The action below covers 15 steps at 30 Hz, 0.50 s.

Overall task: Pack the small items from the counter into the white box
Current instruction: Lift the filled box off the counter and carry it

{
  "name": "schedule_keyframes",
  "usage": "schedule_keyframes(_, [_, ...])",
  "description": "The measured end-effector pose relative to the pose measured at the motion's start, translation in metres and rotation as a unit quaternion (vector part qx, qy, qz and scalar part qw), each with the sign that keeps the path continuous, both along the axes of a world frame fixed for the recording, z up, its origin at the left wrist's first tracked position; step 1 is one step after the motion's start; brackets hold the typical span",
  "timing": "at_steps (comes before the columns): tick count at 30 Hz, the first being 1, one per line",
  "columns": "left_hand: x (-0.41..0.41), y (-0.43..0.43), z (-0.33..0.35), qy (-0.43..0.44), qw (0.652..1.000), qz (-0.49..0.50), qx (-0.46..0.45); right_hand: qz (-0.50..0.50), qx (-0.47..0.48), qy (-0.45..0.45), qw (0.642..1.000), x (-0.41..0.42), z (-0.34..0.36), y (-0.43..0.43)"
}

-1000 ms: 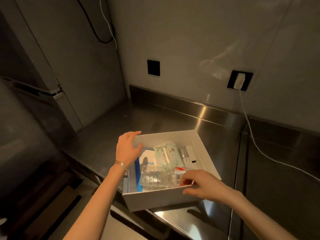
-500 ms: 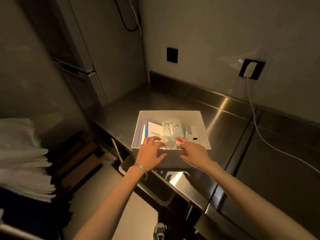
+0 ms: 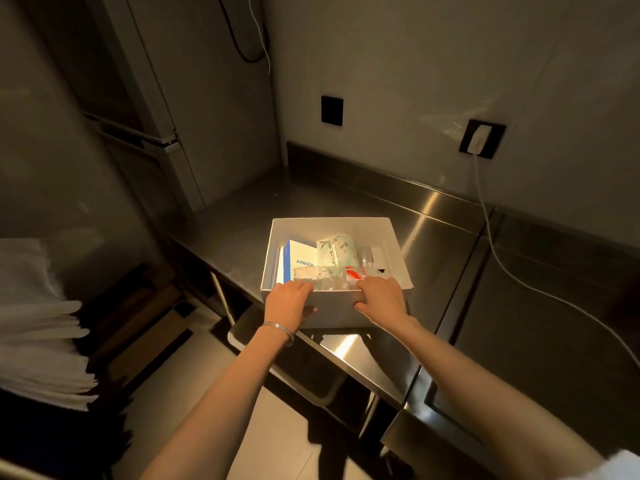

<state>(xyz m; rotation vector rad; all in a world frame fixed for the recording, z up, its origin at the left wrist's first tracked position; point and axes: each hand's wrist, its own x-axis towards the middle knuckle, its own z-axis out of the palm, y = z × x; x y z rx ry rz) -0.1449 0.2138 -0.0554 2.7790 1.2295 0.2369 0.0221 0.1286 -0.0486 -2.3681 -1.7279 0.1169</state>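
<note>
Mid-frame, the white box (image 3: 334, 308) sits on the steel counter (image 3: 433, 244) close to its front edge, small items (image 3: 335, 249) inside (a blue-and-white carton (image 3: 299, 256), clear packets (image 3: 322, 276)). The left hand (image 3: 289, 303) and right hand (image 3: 381, 299) each grip its near wall, fingers hooked over the rim, thumbs outside. Pulled toward the bottom of the frame, it could slip off the edge and spill, or the wall buckle.

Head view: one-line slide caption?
Left hand and right hand grip the near wall of an open white cardboard box holding a blue-and-white Anker carton and clear plastic packets on a stainless-steel counter.
</note>
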Motion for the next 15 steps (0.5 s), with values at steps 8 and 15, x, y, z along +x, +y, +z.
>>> schedule_keyframes(8, [-0.001,0.002,-0.012,-0.043,0.999,-0.001,0.031,-0.038,0.013,0.007,0.999,-0.01,0.005,-0.003])
schedule_keyframes(15, [-0.037,-0.016,-0.014,-0.093,0.995,0.02,0.024,0.003,0.048,-0.003,0.999,-0.032,-0.002,-0.021])
